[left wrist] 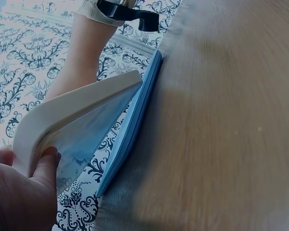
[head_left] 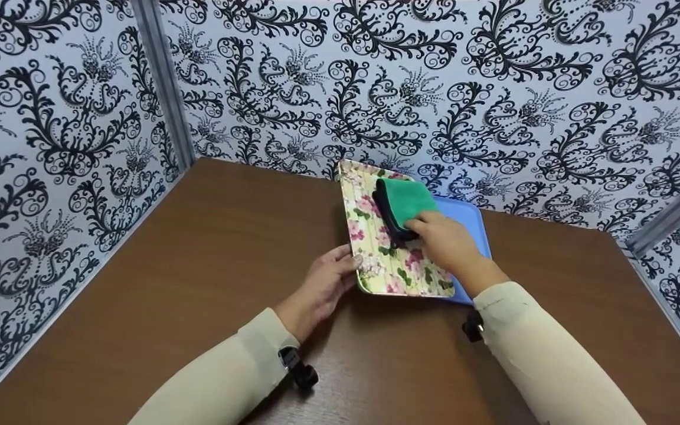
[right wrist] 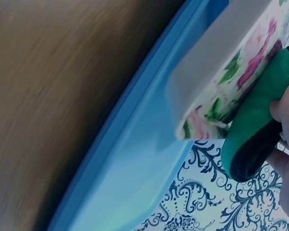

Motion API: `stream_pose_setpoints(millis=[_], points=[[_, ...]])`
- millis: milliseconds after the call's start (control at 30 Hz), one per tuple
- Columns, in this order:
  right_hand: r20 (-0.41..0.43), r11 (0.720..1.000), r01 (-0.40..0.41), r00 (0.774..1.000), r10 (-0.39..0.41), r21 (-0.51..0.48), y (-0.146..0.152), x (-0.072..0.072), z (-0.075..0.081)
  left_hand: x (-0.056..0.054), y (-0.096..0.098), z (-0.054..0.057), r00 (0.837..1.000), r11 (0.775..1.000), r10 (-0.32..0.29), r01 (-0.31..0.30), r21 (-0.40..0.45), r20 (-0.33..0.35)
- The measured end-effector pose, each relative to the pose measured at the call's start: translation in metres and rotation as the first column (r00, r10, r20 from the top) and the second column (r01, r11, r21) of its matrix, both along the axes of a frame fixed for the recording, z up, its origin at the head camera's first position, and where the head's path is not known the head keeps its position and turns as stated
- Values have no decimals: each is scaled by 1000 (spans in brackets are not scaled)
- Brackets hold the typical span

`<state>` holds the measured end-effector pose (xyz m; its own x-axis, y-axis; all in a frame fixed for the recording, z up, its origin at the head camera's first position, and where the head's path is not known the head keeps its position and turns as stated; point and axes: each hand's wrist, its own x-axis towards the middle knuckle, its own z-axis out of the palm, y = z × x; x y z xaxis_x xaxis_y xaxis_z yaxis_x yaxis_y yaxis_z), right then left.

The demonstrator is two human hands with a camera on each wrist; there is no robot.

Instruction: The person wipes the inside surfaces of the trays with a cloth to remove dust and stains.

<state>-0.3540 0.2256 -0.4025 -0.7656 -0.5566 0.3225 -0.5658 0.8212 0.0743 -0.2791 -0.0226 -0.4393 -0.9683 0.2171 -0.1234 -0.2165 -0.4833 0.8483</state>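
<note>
A floral tray (head_left: 399, 274) with pink blossoms on a cream ground is held tilted above the table. My left hand (head_left: 329, 277) grips its left edge, with the thumb on one face, as the left wrist view shows. My right hand (head_left: 449, 242) pinches a folded green and black cloth (head_left: 406, 200) and holds it against the tray's patterned face. In the right wrist view the cloth (right wrist: 260, 110) looks thickly folded, touching the tray near its rim. A blue tray (head_left: 470, 221) lies behind and below the floral one, partly hidden by it.
The brown wooden table (head_left: 228, 236) stretches out around both trays. Walls with black scroll-patterned paper (head_left: 293, 77) close off the back and both sides. Dark wrist straps with small cameras (head_left: 298, 369) sit on both sleeves.
</note>
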Motion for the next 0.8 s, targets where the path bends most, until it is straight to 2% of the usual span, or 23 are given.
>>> stream_pose_setpoints(millis=[400, 800], points=[[35, 999, 43, 998, -43, 10, -20, 12, 4, 0, -2, 1, 999, 1000, 0, 0, 1, -33], [-35, 997, -71, 997, 70, -20, -44, 23, 7, -2, -2, -1, 999, 1000, 12, -11, 24, -47]])
